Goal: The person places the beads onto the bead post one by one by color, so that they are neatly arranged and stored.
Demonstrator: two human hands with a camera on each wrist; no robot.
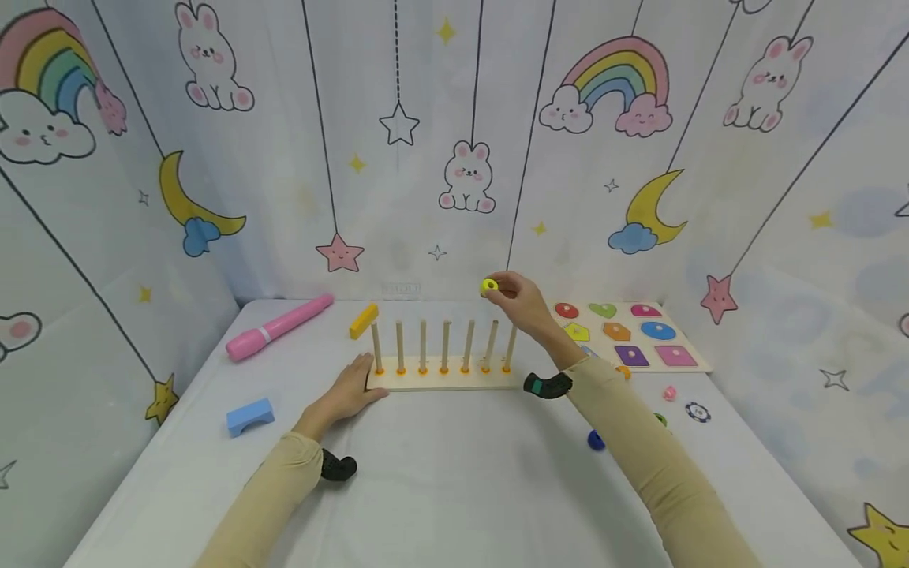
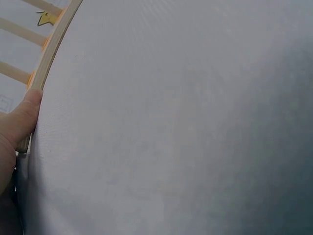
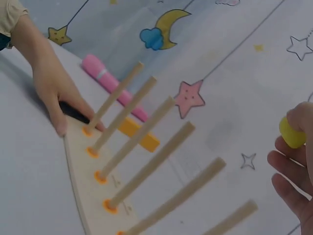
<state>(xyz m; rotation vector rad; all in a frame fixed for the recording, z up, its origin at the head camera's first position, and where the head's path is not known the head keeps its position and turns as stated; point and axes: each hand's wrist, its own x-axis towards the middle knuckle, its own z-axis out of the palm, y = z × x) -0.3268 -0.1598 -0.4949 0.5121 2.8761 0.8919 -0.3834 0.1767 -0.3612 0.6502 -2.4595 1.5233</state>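
Note:
A pale wooden peg board (image 1: 440,383) stands on the white table, with a row of several upright pegs (image 1: 446,343) and orange marks at their bases. My left hand (image 1: 349,388) grips the board's left end, its thumb (image 2: 27,110) against the front edge and its fingers toward the back edge. Above the pegs near the right end, my right hand (image 1: 524,304) pinches a small yellow ring (image 1: 489,286) between thumb and fingertips. In the right wrist view the yellow ring (image 3: 292,133) is apart from the pegs. All pegs in view are bare.
A shape puzzle board (image 1: 675,347) lies at the back right. Beside my right forearm are a blue piece (image 1: 596,440), a pink piece (image 1: 670,393) and a patterned disc (image 1: 698,412). On the left are a pink tube (image 1: 280,327), a yellow block (image 1: 364,321) and a blue arched block (image 1: 250,416).

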